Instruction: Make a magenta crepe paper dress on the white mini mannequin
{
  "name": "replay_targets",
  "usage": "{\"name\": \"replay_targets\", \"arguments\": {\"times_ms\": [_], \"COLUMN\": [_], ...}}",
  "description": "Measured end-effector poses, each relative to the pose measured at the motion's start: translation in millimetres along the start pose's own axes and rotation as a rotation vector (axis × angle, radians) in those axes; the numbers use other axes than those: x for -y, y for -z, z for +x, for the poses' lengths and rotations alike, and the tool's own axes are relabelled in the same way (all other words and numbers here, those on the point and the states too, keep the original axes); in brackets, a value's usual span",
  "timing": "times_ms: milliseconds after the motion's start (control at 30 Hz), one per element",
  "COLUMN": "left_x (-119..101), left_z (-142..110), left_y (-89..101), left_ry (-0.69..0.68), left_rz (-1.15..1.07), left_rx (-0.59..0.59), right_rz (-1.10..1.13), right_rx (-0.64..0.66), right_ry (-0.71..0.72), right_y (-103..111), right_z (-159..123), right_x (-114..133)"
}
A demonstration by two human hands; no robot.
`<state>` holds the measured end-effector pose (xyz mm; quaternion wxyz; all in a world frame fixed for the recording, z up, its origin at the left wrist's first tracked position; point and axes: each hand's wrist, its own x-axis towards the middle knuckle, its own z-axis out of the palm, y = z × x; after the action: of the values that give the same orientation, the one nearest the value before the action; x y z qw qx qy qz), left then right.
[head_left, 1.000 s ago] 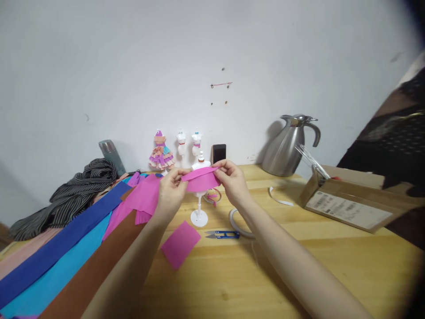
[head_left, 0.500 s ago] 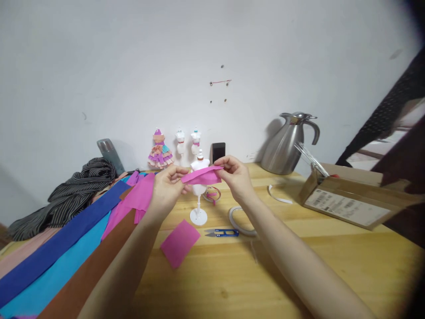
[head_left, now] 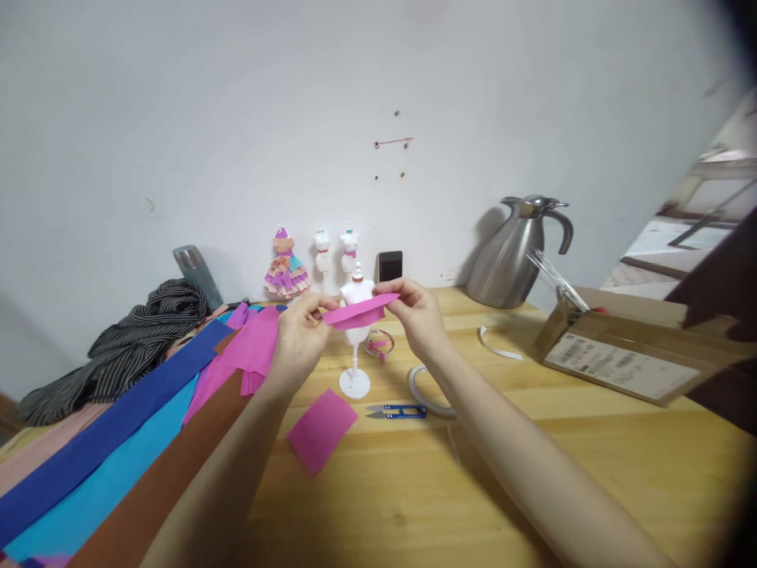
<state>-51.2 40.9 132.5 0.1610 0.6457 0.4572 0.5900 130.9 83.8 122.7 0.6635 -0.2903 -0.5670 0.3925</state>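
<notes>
Pale, scuffed wall [head_left: 236, 118] rises behind a light wooden table [head_left: 532, 489]. From where I stand, the left hand [head_left: 300, 335] and right hand [head_left: 419, 318] are each nearly closed, thumb and fingers pinching opposite ends of a folded bright-pink fabric strip [head_left: 358, 313]. It hangs in the air before a small white plastic dress form [head_left: 358, 293], crossing its torso. I'd judge the step in hand as evening out the fold; the next move seems to call for level, matched pinches. Below lie a flat pink fabric rectangle [head_left: 322, 431], blue-handled metal snips [head_left: 397, 412] and a white ring-shaped roll [head_left: 438, 408], partly covered by the right forearm. Some fingertips are hidden, and I can't tell whether fabric touches form. Behind the form, a small ring with pink bits [head_left: 378, 343] is hard to make out; the brown cardboard box [head_left: 620, 367] blurs rightward.
</notes>
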Motion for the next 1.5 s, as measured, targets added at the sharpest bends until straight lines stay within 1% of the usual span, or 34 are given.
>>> {"name": "replay_targets", "arguments": {"times_ms": [100, 167, 233, 367, 533, 667, 900, 1033, 1233, 1500], "left_x": [-4, -7, -10, -15, -14, -11, -10, -10, -10, 0], "left_z": [0, 1, 1, 1, 0, 0, 0, -2, -1, 2], "left_y": [-1.8, -2.7, -3.4, -4.5, -4.9, -6.0, -8.7, -8.9, -7.8, -15.9], "left_ry": [0.062, 0.114, 0.134, 0.127, 0.125, 0.1, 0.064, 0.054, 0.118, 0.17], "left_rz": [-0.2, -0.272, -0.288, -0.312, -0.332, -0.341, -0.394, -0.421, -0.461, -0.594], "left_rx": [0.058, 0.08, 0.074, 0.065, 0.036, 0.02, 0.079, 0.058, 0.078, 0.028], "right_rz": [0.077, 0.147, 0.189, 0.196, 0.197, 0.212, 0.242, 0.259, 0.258, 0.244], "right_rx": [0.003, 0.003, -0.002, -0.003, 0.011, 0.017, -0.006, -0.003, -0.003, -0.014], "right_ry": [-0.051, -0.091, -0.113, -0.12, -0.143, -0.124, -0.057, -0.042, -0.036, -0.029], "right_y": [-3, -4, -6, -7, -8, -10, -14, -15, -15, -19], "right_z": [-1, -1, -2, -2, -4, -5, -9, -11, -11, -14], "right_x": [-3, -5, -7, -6, -4, -4, -8, -9, -10, -10]}}
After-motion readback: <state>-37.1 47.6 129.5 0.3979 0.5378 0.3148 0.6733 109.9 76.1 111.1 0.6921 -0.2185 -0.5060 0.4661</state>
